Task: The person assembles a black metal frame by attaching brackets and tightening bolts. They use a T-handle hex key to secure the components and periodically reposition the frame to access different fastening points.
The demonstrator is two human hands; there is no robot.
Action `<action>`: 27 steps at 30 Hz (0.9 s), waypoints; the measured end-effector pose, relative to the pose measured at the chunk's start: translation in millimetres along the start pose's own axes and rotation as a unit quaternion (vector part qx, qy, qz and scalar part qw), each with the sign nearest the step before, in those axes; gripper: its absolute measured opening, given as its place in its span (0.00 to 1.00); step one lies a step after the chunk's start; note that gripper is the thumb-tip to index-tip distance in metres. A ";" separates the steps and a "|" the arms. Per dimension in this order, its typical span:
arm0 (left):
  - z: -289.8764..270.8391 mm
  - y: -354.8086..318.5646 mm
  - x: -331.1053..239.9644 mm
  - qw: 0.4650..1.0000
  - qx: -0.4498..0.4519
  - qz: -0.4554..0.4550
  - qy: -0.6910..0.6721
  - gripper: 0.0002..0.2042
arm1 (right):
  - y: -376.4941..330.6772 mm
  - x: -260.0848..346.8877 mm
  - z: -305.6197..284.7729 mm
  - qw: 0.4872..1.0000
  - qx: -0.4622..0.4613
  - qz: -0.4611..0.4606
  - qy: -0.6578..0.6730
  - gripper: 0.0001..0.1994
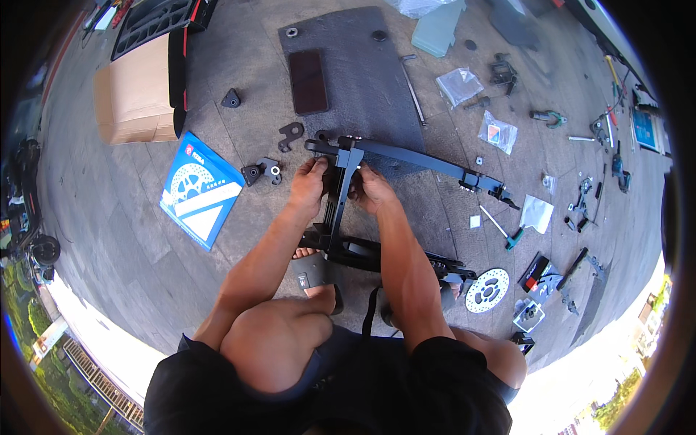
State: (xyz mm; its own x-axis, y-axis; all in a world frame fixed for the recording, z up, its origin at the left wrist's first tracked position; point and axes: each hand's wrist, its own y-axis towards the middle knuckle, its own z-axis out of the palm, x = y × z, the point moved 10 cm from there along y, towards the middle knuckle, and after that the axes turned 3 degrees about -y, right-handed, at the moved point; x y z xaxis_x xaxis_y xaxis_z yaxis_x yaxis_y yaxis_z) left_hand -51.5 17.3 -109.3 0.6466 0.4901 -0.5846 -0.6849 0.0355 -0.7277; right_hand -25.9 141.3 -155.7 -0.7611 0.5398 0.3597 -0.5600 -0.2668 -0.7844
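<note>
A black forked metal frame (339,190), which looks like a swingarm, stands in front of me with two long arms running to the right. My left hand (310,185) is closed, its thumb and fingers pinched at the left side of the crosspiece. On the crosspiece's other side is my right hand (374,190), its fingers curled inward against the metal and partly hidden. Whether a small part lies between the fingers cannot be made out. Left of my left hand lie black brackets (271,171) and a hook-shaped black plate (291,135).
A dark mat (355,43) bears a phone (309,82). To the left are a blue-and-white packet (203,190) and an open cardboard box (138,94). At right lie a brake disc (487,291), a green-handled T-shaped tool (513,238), plastic bags (498,133) and several loose parts.
</note>
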 end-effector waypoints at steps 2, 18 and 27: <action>0.1 -0.6 -1.0 1.000 -0.001 -0.006 0.008 0.10 | 3.8 0.9 3.3 1.000 0.012 0.017 0.001 0.12; 17.0 -16.4 -10.2 0.993 0.111 0.007 0.031 0.15 | 6.5 5.3 23.8 0.992 0.080 0.087 -0.044 0.13; 26.6 -23.6 -15.1 0.991 0.118 0.013 0.062 0.17 | 3.7 11.4 22.0 0.994 0.054 0.075 -0.050 0.16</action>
State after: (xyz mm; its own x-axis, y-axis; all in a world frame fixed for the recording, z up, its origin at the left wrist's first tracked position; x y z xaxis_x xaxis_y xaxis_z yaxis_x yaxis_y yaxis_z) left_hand -54.1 32.2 -73.8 0.6541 0.3825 -0.6526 -0.7518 0.2343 -0.6163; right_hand -43.9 129.0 -143.3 -0.8641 0.4073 0.2955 -0.4658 -0.4253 -0.7760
